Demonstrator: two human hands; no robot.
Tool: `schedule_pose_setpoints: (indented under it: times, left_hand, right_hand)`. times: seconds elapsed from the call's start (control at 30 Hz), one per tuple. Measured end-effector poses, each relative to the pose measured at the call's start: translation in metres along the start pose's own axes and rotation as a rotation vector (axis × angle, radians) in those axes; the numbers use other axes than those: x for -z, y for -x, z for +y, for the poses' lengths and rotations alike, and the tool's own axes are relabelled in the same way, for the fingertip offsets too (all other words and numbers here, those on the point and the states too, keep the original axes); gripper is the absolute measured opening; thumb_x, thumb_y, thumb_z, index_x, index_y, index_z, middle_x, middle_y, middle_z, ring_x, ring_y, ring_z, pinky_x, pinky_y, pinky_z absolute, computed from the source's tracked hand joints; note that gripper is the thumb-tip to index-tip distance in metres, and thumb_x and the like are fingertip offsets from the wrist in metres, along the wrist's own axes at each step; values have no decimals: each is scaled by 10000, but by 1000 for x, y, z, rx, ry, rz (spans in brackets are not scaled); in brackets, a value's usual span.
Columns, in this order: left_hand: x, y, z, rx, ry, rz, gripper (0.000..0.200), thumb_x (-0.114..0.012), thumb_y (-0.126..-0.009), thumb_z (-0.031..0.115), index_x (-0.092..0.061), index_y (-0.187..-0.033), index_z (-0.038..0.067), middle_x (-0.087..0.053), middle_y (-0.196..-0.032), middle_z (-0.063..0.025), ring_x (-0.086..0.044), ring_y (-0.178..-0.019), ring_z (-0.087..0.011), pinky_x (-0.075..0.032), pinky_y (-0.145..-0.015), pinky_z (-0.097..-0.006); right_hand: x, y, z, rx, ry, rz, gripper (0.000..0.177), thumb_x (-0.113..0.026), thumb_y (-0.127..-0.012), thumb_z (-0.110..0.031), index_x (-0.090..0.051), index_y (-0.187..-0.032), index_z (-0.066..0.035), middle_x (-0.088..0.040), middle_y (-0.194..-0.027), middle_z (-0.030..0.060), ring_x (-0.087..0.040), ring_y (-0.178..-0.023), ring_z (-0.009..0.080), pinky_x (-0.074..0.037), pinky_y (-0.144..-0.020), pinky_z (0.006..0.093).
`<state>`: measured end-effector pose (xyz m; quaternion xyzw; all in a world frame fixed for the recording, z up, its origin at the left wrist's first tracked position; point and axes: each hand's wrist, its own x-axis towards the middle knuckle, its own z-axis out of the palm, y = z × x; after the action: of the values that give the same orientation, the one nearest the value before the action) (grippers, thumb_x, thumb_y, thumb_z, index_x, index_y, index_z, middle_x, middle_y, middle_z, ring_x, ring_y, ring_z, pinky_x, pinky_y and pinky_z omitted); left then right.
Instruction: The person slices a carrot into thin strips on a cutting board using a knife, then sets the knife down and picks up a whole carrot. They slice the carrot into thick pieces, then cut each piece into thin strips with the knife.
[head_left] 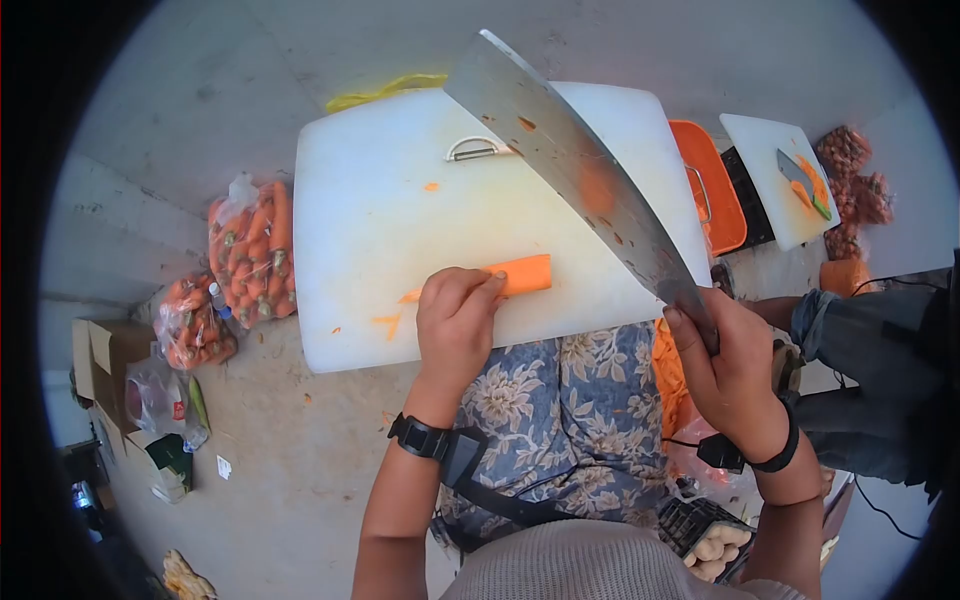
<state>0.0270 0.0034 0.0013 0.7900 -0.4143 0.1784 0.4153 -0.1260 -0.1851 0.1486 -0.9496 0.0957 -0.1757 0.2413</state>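
Observation:
My left hand [458, 315] presses a peeled carrot [528, 274] against the white cutting board [370, 220], its fingers closed over the carrot's middle. One end of the carrot has a flat cut face, and thin orange pieces lie by the other end. In my right hand [735, 360] is the handle of a large cleaver [580, 165], raised over the right part of the board. Bits of carrot cling to its broad blade. Beyond the carrot, a peeler [478, 149] lies on the board, partly covered by the blade.
Bags of carrots [252, 250] stand at the left. An orange bin [715, 180] is right of the board, near a second cutting board [765, 170] with a knife and carrot pieces. Another person's leg [870, 350] is at the right. A cardboard box [110, 370] sits lower left.

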Motion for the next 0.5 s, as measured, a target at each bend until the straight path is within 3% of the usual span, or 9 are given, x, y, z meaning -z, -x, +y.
schedule_pose_setpoints:
  times: [0.13, 0.2, 0.3, 0.5]
  left_hand:
    - [0, 0, 0, 7, 24, 5, 241, -741, -690, 0, -700, -926, 32, -630, -907, -74, -583, -889, -268, -482, -779, -370]
    - [-1, 5, 2, 2, 25, -3, 237, -742, -691, 3, -698, -922, 31, -630, -898, -74, -582, -885, -270, -481, -774, -369]
    - [-1, 4, 1, -1, 30, 5, 228, -744, -694, 10, -695, -915, 31, -628, -894, -75, -581, -877, -271, -480, -764, -367]
    - [-1, 5, 3, 1, 26, 10, 226, -744, -707, 26, -693, -927, 38, -623, -912, -73, -580, -884, -269, -477, -766, -365]
  right_hand:
    - [-17, 5, 6, 21, 51, -63, 124, -624, -879, -88, -607, -958, 6, -610, -664, 168, -624, -601, 332, -479, -551, 406]
    - [-36, 5, 21, -122, 151, -480, 113, -602, -890, -108, -564, -892, -1, -598, -645, 200, -621, -613, 376, -479, -564, 458]
    - [-34, 0, 14, -172, 156, -518, 180, -595, -902, -149, -542, -850, 16, -586, -642, 237, -599, -635, 425, -465, -594, 490]
    - [-44, 15, 16, -167, 234, -484, 159, -590, -899, -143, -520, -840, -13, -591, -630, 200, -612, -629, 406, -478, -566, 495]
